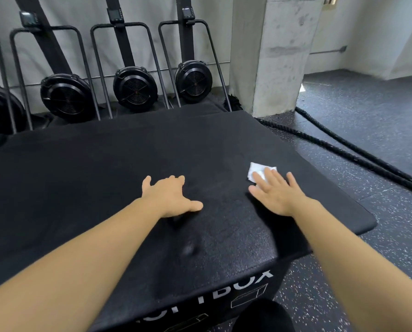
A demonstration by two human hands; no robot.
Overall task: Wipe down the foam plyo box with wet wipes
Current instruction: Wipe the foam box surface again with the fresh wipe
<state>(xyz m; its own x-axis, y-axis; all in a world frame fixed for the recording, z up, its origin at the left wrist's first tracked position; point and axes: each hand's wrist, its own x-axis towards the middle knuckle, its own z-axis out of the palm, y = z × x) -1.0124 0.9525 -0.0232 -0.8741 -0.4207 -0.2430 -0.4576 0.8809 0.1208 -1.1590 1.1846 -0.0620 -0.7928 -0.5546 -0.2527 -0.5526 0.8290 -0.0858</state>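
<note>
Resting flat near middle of box (104,178) top: left hand (169,197), fingers spread, holding nothing. Right hand (275,194) toward right edge, fingers straight, pressing white wipe (259,172) onto box top. Rope (344,144) on floor beyond right edge.

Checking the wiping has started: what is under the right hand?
A white wet wipe, pressed flat on the foam plyo box by straight fingers of the right hand. Its far part shows beyond the fingertips; its extent under the palm is hidden.
</note>
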